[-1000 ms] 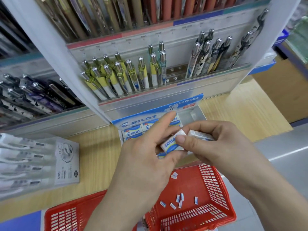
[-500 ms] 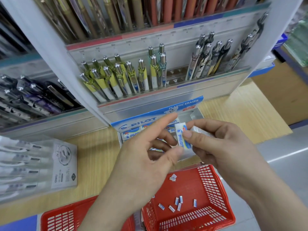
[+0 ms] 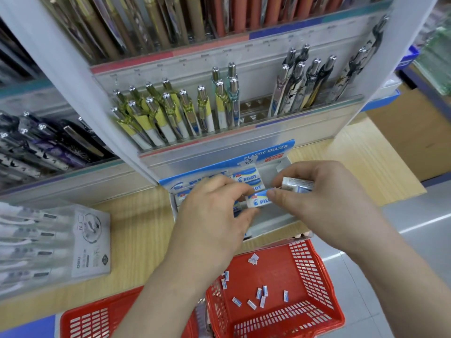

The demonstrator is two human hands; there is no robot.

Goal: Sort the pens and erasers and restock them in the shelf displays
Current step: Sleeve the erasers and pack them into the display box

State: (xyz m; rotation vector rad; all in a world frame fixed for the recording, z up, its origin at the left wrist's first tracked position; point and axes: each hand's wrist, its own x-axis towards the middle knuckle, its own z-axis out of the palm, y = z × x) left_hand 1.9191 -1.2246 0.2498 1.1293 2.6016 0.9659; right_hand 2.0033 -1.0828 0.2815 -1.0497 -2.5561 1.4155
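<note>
Left hand point(image 3: 212, 215) and right hand point(image 3: 324, 206) pinch a rectangular, sleeved eraser point(image 3: 260, 200), long axis 8-to-2 o'clock. Right hand also clasps a second eraser point(image 3: 296, 185).

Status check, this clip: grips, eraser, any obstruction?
Left grip pinches eraser over box. Right grip holds second eraser, thumb on the first. Nothing in the way.

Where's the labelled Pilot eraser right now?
Head view, centre: the Pilot eraser is pinched between the left hand and right hand, just over the eraser display box, below the pen rack.
</note>
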